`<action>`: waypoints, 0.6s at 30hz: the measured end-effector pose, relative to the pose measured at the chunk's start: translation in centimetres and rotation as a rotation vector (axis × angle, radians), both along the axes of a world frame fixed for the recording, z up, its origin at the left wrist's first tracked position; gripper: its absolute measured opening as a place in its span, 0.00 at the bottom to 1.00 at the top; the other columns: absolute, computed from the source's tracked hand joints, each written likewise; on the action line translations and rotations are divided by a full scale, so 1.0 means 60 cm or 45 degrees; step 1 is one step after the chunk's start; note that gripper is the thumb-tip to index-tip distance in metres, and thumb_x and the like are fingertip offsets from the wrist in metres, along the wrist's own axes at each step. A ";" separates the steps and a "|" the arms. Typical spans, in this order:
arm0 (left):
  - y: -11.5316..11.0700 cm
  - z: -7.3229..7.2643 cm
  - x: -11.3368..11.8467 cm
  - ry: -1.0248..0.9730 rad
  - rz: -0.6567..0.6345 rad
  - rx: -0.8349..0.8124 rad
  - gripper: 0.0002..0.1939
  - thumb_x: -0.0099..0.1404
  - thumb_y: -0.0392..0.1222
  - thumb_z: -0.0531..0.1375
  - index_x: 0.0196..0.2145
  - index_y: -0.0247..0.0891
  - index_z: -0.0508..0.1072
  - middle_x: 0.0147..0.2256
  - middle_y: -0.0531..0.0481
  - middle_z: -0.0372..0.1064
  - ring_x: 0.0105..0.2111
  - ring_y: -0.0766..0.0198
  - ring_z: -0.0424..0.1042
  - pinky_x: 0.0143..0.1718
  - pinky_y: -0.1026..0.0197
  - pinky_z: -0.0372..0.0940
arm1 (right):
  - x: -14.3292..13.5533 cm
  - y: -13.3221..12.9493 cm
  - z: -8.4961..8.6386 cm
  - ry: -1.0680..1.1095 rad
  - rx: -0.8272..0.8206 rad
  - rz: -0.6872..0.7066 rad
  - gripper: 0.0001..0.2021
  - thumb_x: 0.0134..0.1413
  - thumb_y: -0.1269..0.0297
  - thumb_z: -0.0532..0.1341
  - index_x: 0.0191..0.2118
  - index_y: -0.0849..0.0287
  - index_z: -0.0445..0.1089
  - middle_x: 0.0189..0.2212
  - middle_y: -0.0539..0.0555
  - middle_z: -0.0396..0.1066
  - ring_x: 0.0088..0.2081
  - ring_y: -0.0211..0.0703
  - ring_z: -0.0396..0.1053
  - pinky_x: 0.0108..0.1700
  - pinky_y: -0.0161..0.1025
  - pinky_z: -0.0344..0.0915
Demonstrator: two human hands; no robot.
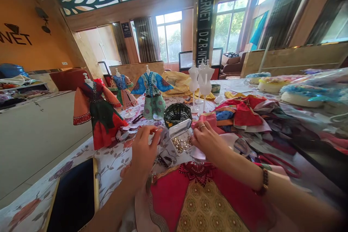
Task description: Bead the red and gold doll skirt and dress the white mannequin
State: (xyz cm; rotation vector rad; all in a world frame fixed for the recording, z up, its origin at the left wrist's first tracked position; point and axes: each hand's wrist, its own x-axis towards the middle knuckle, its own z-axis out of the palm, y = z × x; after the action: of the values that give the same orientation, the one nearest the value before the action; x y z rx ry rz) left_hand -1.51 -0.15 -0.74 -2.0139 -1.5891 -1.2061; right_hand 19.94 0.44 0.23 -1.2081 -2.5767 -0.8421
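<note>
My left hand [144,148] hovers left of a small clear box [179,126] whose lid stands up. Its thumb and forefinger are bent toward each other; anything between them is too small to make out. Gold beads or sequins [182,144] fill the box. At the box's right side, my right hand [206,138], with a ring and a bracelet, has its fingers bunched together, and their tips are partly hidden. Below both hands lies a red and gold patterned cloth piece [209,203] with a dark red motif at its top.
Dressed doll forms [99,112] stand at the left, with a dark woven basket [177,114] and bare white mannequins [202,79] behind the box. A phone [74,195] lies front left. Fabric pieces [244,110] and red-handled scissors [282,165] cover the right side.
</note>
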 end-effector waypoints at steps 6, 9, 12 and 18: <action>-0.032 0.011 0.018 0.195 -0.475 0.482 0.10 0.58 0.45 0.63 0.36 0.40 0.70 0.44 0.45 0.63 0.45 0.57 0.64 0.48 0.52 0.59 | -0.005 -0.007 -0.003 0.018 0.143 0.021 0.03 0.47 0.71 0.66 0.31 0.62 0.76 0.33 0.61 0.75 0.44 0.56 0.65 0.45 0.49 0.60; -0.038 0.010 0.024 0.259 -0.463 0.407 0.18 0.51 0.54 0.66 0.36 0.41 0.73 0.53 0.43 0.54 0.52 0.48 0.57 0.52 0.45 0.54 | -0.006 -0.008 -0.004 0.030 0.191 0.049 0.01 0.47 0.71 0.66 0.29 0.62 0.76 0.30 0.60 0.74 0.43 0.56 0.65 0.44 0.49 0.61; -0.038 0.007 0.025 0.284 -0.512 0.311 0.22 0.49 0.57 0.66 0.37 0.42 0.73 0.57 0.42 0.48 0.55 0.45 0.53 0.55 0.42 0.51 | -0.005 -0.010 -0.002 0.056 0.230 0.063 0.02 0.49 0.71 0.65 0.28 0.62 0.75 0.31 0.60 0.73 0.42 0.56 0.65 0.43 0.50 0.63; -0.030 -0.003 0.023 0.344 -0.570 0.226 0.19 0.52 0.53 0.66 0.39 0.41 0.72 0.59 0.43 0.46 0.59 0.46 0.47 0.58 0.43 0.50 | 0.000 -0.014 0.008 0.121 0.234 0.062 0.06 0.54 0.74 0.59 0.29 0.60 0.72 0.39 0.61 0.71 0.44 0.53 0.63 0.45 0.47 0.64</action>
State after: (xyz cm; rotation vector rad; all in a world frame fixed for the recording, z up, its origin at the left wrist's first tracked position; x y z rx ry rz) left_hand -0.10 -1.98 -0.90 -2.3633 -0.9017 -1.1058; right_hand 19.97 -0.42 0.69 -1.1006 -2.3843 -0.9633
